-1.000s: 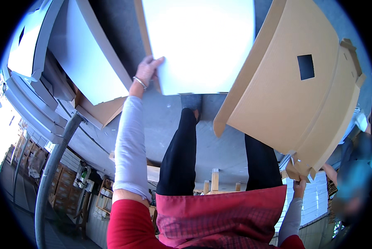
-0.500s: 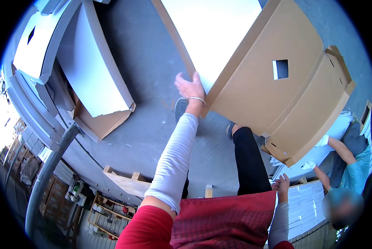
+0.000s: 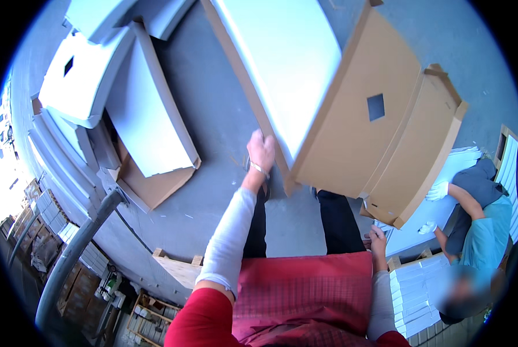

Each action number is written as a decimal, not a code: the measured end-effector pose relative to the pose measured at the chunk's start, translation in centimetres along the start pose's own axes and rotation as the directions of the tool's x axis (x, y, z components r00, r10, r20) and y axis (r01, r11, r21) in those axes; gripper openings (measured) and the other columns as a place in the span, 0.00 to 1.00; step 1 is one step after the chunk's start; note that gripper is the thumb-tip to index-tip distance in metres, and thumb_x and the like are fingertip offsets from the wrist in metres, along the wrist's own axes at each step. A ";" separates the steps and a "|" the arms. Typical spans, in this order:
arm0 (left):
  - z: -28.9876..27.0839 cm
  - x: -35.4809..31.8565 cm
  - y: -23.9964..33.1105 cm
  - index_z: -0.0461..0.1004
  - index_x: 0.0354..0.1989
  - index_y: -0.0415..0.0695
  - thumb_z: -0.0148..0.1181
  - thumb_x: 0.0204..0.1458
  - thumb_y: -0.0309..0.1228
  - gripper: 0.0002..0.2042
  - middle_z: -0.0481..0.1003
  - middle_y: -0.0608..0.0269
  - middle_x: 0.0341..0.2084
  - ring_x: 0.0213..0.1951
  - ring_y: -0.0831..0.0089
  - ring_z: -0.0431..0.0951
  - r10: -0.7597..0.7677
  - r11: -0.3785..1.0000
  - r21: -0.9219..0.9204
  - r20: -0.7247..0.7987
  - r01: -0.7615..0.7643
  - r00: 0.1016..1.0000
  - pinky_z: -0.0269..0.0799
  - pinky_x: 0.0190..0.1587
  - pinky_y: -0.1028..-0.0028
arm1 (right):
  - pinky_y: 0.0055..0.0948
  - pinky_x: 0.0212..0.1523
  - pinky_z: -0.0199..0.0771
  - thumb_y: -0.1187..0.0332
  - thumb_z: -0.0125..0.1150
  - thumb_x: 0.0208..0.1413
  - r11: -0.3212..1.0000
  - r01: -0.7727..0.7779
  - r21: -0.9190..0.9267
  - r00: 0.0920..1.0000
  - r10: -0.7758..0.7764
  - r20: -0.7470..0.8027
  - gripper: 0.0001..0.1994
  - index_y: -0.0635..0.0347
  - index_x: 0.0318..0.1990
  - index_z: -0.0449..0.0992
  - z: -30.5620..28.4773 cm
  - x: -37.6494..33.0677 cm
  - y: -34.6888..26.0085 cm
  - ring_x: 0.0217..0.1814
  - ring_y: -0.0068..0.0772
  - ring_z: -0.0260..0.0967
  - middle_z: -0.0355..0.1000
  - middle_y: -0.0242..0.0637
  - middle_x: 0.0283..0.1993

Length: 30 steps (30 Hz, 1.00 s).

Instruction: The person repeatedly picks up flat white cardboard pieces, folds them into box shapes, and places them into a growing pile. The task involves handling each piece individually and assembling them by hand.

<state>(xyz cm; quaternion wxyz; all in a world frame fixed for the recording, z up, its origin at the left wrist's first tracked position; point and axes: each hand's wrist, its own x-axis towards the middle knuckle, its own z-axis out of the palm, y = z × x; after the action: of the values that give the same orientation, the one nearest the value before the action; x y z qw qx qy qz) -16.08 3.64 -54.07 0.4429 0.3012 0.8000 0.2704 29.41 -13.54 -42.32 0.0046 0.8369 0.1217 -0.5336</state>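
A large open cardboard box [image 3: 357, 144], brown on one side and white on the other, stands tilted before me with its panels folded apart. A square hole is cut in its brown right panel. My left hand [image 3: 261, 152] is closed at the brown edge strip on the box's left, its fingers slightly blurred. My right hand [image 3: 377, 242] is lower right, with curled fingers just below the corner flap of the right panel. Whether it touches that flap I cannot tell.
White cardboard boxes [image 3: 149, 115] lie piled at the left, beside a grey metal rail [image 3: 77, 254]. A wooden pallet [image 3: 175, 269] is at lower left. At right, a co-worker in a teal shirt [image 3: 487, 243] bends with gloved hands over white sheets [image 3: 409, 231].
My left hand has gone from spread fingers to closed at the box edge. My right hand has moved up toward the corner flap. The box's right panel has shifted left in view.
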 end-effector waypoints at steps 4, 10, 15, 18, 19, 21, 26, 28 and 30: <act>-6.4 -7.6 12.5 0.71 0.42 0.34 0.50 0.52 0.24 0.10 0.73 0.43 0.36 0.35 0.48 0.76 0.265 0.963 -0.028 -0.062 -0.267 0.962 0.73 0.38 0.62 | 0.24 0.26 0.75 0.67 0.58 0.58 0.989 0.140 0.052 0.990 -0.141 0.003 0.20 0.60 0.57 0.69 0.4 -5.9 -7.9 0.27 0.27 0.71 0.71 0.38 0.36; -15.8 -16.3 24.7 0.70 0.39 0.33 0.49 0.50 0.18 0.08 0.73 0.46 0.35 0.35 0.51 0.75 0.526 0.850 0.119 -0.199 -0.513 0.827 0.72 0.37 0.64 | 0.35 0.51 0.72 0.70 0.63 0.54 0.537 0.830 -0.152 0.543 -0.840 -0.007 0.24 0.62 0.59 0.67 6.0 -23.2 -26.0 0.50 0.40 0.70 0.66 0.44 0.53; -23.4 -23.2 32.1 0.70 0.35 0.33 0.50 0.48 0.16 0.07 0.74 0.44 0.37 0.32 0.49 0.77 0.580 0.812 0.210 -0.204 -0.544 0.788 0.74 0.34 0.63 | 0.48 0.63 0.57 0.63 0.75 0.41 0.268 0.874 -0.404 0.315 -0.948 0.051 0.50 0.55 0.70 0.48 11.2 -35.3 -31.5 0.66 0.56 0.53 0.54 0.54 0.65; -28.7 -27.3 36.6 0.69 0.34 0.33 0.51 0.48 0.17 0.05 0.73 0.43 0.38 0.31 0.48 0.76 0.573 0.816 0.239 -0.210 -0.526 0.793 0.73 0.33 0.62 | 0.45 0.65 0.54 0.67 0.73 0.40 0.365 0.826 -0.430 0.387 -0.921 -0.038 0.51 0.56 0.71 0.44 10.7 -36.3 -31.3 0.69 0.53 0.51 0.51 0.54 0.67; -30.4 -28.3 37.4 0.68 0.33 0.33 0.52 0.47 0.18 0.04 0.73 0.42 0.39 0.30 0.47 0.76 0.582 0.811 0.234 -0.220 -0.537 0.783 0.73 0.32 0.60 | 0.42 0.66 0.54 0.71 0.71 0.41 0.385 0.862 -0.329 0.384 -0.921 -0.072 0.50 0.58 0.71 0.44 9.8 -35.9 -30.9 0.69 0.50 0.52 0.51 0.53 0.67; -33.9 -30.0 39.0 0.68 0.33 0.33 0.53 0.47 0.19 0.05 0.73 0.41 0.38 0.30 0.46 0.76 0.595 0.803 0.208 -0.247 -0.558 0.765 0.73 0.31 0.59 | 0.38 0.61 0.62 0.75 0.66 0.43 0.492 0.847 -0.200 0.502 -0.865 -0.003 0.46 0.60 0.70 0.47 8.2 -32.6 -29.0 0.63 0.45 0.60 0.58 0.52 0.63; -42.4 -30.3 39.3 0.69 0.40 0.33 0.50 0.47 0.19 0.10 0.72 0.42 0.36 0.33 0.45 0.75 0.564 0.825 0.117 -0.206 -0.552 0.800 0.72 0.35 0.61 | 0.31 0.48 0.73 0.81 0.55 0.42 0.752 0.658 0.049 0.719 -0.646 0.256 0.36 0.67 0.65 0.57 3.5 -36.1 -29.6 0.47 0.35 0.71 0.72 0.45 0.47; -45.6 -29.2 39.1 0.66 0.35 0.34 0.50 0.48 0.21 0.07 0.69 0.42 0.33 0.32 0.43 0.72 0.574 0.817 0.160 -0.142 -0.554 0.806 0.68 0.33 0.58 | 0.30 0.46 0.74 0.82 0.53 0.40 0.728 0.680 0.092 0.672 -0.668 0.318 0.35 0.70 0.63 0.60 1.9 -37.8 -30.4 0.45 0.34 0.72 0.73 0.44 0.45; -48.3 -27.4 38.6 0.67 0.38 0.35 0.52 0.50 0.25 0.09 0.69 0.41 0.34 0.35 0.42 0.72 0.487 0.815 0.388 -0.055 -0.431 0.872 0.69 0.38 0.56 | 0.30 0.47 0.74 0.81 0.53 0.38 0.697 0.704 0.134 0.633 -0.702 0.328 0.35 0.74 0.62 0.60 1.0 -42.0 -32.4 0.48 0.36 0.72 0.72 0.48 0.48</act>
<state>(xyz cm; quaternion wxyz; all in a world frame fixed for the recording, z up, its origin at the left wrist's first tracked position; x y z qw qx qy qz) -37.13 1.81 10.18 0.2387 0.5407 0.7705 0.2389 4.95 9.38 -1.24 -0.1788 0.6127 0.4366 -0.6340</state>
